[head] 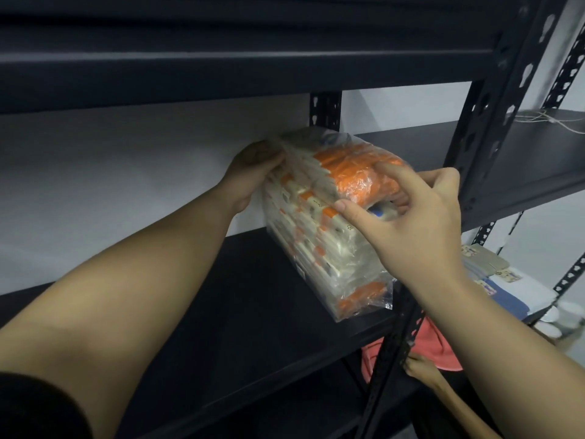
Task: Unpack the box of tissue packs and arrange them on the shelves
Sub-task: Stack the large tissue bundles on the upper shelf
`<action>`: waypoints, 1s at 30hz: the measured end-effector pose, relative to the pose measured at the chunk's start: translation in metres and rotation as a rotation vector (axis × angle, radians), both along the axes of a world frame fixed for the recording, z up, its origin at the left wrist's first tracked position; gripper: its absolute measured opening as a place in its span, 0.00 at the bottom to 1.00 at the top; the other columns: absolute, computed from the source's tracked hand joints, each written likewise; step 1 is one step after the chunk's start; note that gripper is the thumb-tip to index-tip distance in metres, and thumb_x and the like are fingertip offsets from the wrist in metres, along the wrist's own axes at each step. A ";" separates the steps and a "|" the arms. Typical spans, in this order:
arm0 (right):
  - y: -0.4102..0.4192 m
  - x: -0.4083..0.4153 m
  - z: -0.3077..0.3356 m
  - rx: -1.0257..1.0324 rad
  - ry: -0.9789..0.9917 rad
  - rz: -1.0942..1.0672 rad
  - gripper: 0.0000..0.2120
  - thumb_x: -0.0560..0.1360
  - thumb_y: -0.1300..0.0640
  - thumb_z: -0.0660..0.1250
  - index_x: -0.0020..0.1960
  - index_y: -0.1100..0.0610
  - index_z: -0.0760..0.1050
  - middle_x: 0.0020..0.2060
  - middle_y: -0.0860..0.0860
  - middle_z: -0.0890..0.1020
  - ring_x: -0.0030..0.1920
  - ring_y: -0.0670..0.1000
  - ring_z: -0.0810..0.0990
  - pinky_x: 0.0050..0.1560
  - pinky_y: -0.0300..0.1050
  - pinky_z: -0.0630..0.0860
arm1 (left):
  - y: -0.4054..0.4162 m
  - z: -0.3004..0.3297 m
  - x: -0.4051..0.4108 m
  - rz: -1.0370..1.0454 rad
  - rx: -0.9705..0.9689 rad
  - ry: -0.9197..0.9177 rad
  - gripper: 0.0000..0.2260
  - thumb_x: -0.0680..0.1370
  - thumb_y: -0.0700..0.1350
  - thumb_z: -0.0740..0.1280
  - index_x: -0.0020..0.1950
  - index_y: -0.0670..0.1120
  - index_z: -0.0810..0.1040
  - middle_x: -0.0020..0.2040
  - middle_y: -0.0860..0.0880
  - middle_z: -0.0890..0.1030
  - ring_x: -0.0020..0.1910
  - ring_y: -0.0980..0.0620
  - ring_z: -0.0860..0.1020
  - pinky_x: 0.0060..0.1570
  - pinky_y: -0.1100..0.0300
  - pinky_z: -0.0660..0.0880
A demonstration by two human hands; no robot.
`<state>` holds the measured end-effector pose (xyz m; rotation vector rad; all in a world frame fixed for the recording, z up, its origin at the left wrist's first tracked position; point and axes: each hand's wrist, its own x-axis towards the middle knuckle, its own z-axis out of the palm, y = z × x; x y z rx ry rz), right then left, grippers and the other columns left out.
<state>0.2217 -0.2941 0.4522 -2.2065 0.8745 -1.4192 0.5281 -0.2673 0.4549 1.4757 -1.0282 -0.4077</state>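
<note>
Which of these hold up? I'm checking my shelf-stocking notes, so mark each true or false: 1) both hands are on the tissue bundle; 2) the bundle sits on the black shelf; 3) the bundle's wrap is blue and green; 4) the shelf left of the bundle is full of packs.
1) True: the left hand is at the far end of the tissue bundle, the right hand on its near side.
2) True: it rests on the black shelf.
3) False: it is clear plastic over orange and white packs.
4) False: no packs show there.
</note>
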 end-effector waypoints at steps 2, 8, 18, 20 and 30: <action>0.001 -0.001 -0.004 -0.017 0.038 -0.014 0.36 0.67 0.28 0.75 0.70 0.41 0.77 0.57 0.48 0.66 0.54 0.41 0.69 0.52 0.26 0.66 | -0.001 -0.003 -0.001 0.006 0.015 -0.009 0.22 0.79 0.54 0.72 0.71 0.47 0.78 0.63 0.52 0.84 0.61 0.56 0.82 0.61 0.61 0.77; 0.006 -0.003 -0.009 -0.054 0.123 -0.047 0.39 0.69 0.26 0.70 0.75 0.41 0.70 0.63 0.49 0.66 0.61 0.47 0.71 0.53 0.42 0.71 | 0.000 -0.009 -0.006 0.020 0.066 -0.025 0.21 0.82 0.57 0.67 0.74 0.53 0.75 0.64 0.59 0.81 0.60 0.66 0.79 0.57 0.70 0.74; 0.030 -0.015 -0.014 -0.073 0.260 -0.099 0.41 0.72 0.27 0.68 0.79 0.42 0.62 0.80 0.54 0.59 0.80 0.59 0.58 0.69 0.61 0.71 | 0.032 -0.019 -0.032 0.098 0.159 -0.133 0.25 0.84 0.53 0.65 0.80 0.48 0.66 0.61 0.61 0.70 0.61 0.63 0.70 0.54 0.70 0.67; 0.038 -0.018 -0.016 -0.095 0.277 -0.110 0.41 0.72 0.28 0.68 0.80 0.43 0.63 0.80 0.55 0.59 0.80 0.59 0.57 0.70 0.61 0.70 | 0.046 -0.028 -0.037 0.107 0.189 -0.151 0.28 0.83 0.54 0.67 0.81 0.48 0.65 0.69 0.59 0.70 0.69 0.59 0.69 0.61 0.66 0.66; 0.092 -0.027 -0.057 -0.192 0.298 -0.119 0.34 0.76 0.35 0.69 0.76 0.50 0.71 0.76 0.58 0.67 0.75 0.61 0.65 0.72 0.63 0.69 | 0.135 -0.077 -0.054 0.128 0.330 -0.170 0.35 0.78 0.64 0.69 0.82 0.55 0.63 0.80 0.53 0.67 0.78 0.51 0.66 0.76 0.51 0.65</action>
